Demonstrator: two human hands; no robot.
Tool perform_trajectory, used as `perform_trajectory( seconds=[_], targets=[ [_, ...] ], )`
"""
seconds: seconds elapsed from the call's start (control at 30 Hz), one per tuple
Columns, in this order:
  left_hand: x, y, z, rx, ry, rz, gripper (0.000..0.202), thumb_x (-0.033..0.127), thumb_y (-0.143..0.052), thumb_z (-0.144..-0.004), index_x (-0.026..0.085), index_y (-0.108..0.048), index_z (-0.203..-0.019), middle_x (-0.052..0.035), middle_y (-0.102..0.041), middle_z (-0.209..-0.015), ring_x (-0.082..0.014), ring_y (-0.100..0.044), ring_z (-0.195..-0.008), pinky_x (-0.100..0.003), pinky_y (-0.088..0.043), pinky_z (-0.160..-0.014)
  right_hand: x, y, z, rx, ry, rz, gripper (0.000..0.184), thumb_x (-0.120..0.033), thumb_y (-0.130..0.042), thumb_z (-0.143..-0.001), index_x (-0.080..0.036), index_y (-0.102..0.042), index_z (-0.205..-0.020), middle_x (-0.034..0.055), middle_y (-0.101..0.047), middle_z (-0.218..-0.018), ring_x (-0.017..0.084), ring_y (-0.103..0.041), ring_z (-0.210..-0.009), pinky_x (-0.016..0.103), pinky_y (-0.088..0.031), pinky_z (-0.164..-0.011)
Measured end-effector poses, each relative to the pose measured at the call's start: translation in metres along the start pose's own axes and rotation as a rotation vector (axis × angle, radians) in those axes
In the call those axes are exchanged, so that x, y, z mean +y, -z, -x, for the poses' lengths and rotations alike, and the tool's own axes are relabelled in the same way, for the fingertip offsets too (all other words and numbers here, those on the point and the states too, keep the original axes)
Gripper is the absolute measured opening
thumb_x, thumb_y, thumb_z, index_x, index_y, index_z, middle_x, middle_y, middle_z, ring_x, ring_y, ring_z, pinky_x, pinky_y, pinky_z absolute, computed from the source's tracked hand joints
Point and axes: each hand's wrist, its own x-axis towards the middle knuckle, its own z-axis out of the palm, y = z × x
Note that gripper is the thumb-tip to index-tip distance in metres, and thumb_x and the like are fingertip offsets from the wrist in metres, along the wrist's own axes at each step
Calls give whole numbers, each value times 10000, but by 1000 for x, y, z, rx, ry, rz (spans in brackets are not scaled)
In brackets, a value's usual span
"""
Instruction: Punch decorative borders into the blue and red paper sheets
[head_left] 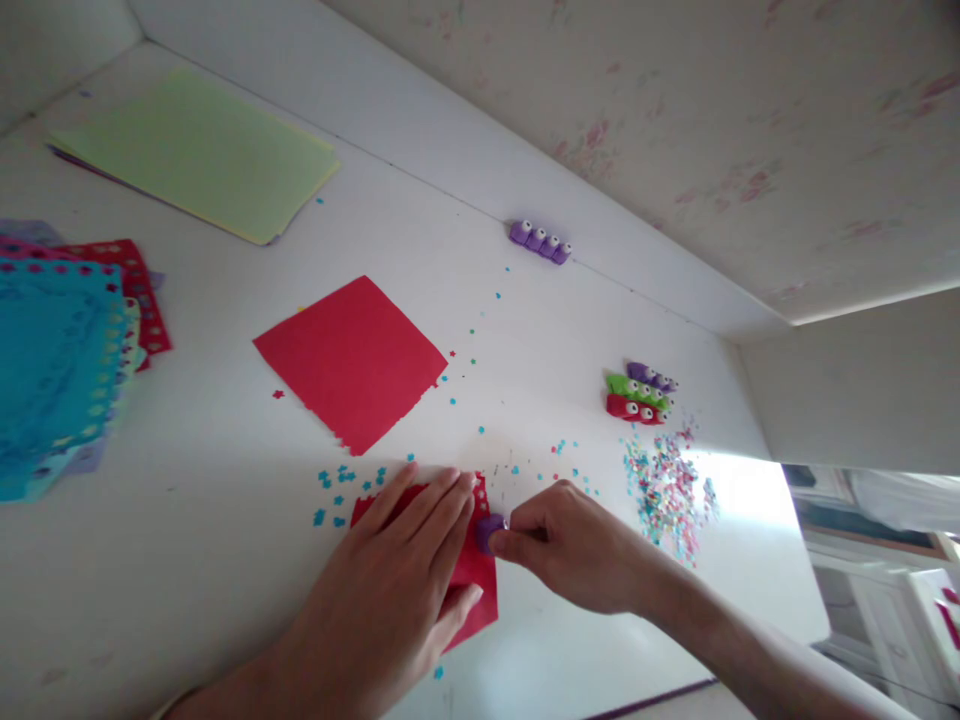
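My left hand [397, 570] lies flat, fingers stretched out, on a red sheet of paper [484, 590]. Small cut-outs show along the upper right edge of that sheet. At its right edge sits a small purple craft punch [490, 534], pinched between the thumb and curled fingers of my right hand [566, 545]. Part of the sheet is hidden under my left hand. Several small blue paper shapes [339, 478] are scattered beside the left fingers. Another red sheet [352, 365] lies just beyond, turned like a diamond, its lower edges slightly nibbled.
At the left is a pile of punched coloured sheets [52, 370]; behind it, a stack of pale green paper [199, 155]. A purple punch set [540, 242] stands by the wall. More punches [639, 395] stand at the right, beside heaped confetti [667, 490] on the white table [202, 560].
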Motion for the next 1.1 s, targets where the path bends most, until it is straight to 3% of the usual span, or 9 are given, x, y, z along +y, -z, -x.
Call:
perform_trajectory(
  seconds=[0.2, 0.33, 0.47, 0.6, 0.87, 1.1],
  targets=[
    [5, 6, -6, 35, -47, 5, 565, 447, -568, -907, 121, -506, -1364, -92, -508, -1445, -249, -452, -1328, -467, -90, -1216, 0, -2, 0, 43, -4, -21, 436, -369, -523, -858, -171, -362, -505, -65, -207, -510, 77, -223, -489, 217, -213, -443],
    [13, 6, -9, 57, -186, -15, 420, 343, -545, -941, 163, -555, -1320, -22, -576, -1387, -210, -489, -1297, -412, -115, -1218, 0, -4, 1, 77, 0, -1, 316, -206, -524, -765, -168, -358, -499, -60, -214, -511, 76, -249, -493, 214, -221, -459],
    [17, -1, -6, 105, -258, -99, 361, 227, -537, -927, 88, -600, -1255, -89, -635, -1308, -230, -521, -1269, -384, -156, -1207, 1, -7, 0, 108, -22, -7, 235, -144, -492, -704, -169, -389, -494, -57, -252, -495, 77, -270, -490, 216, -228, -464],
    [14, -3, -3, 50, -305, -129, 362, 194, -476, -921, 94, -607, -1244, -98, -617, -1330, -241, -515, -1279, -382, -169, -1204, 2, -5, -3, 67, -20, -25, 205, -168, -503, -698, -177, -477, -495, -51, -285, -486, 85, -302, -486, 230, -245, -470],
    [10, -1, 0, 1, -266, -129, 425, 233, -508, -923, 142, -535, -1337, -66, -568, -1393, -227, -497, -1301, -383, -273, -1167, -3, 1, -1, 46, -56, -45, 263, -248, -525, -741, -177, -551, -488, -48, -310, -469, 92, -322, -490, 242, -272, -476],
    [3, 7, -8, 51, -133, -114, 488, 345, -555, -921, 65, -540, -1320, -155, -580, -1359, -268, -534, -1267, -422, -367, -1106, 0, 1, 5, 83, -37, -92, 351, -442, -579, -807, -183, -618, -573, -54, -388, -448, 81, -349, -452, 242, -254, -448]
  ],
)
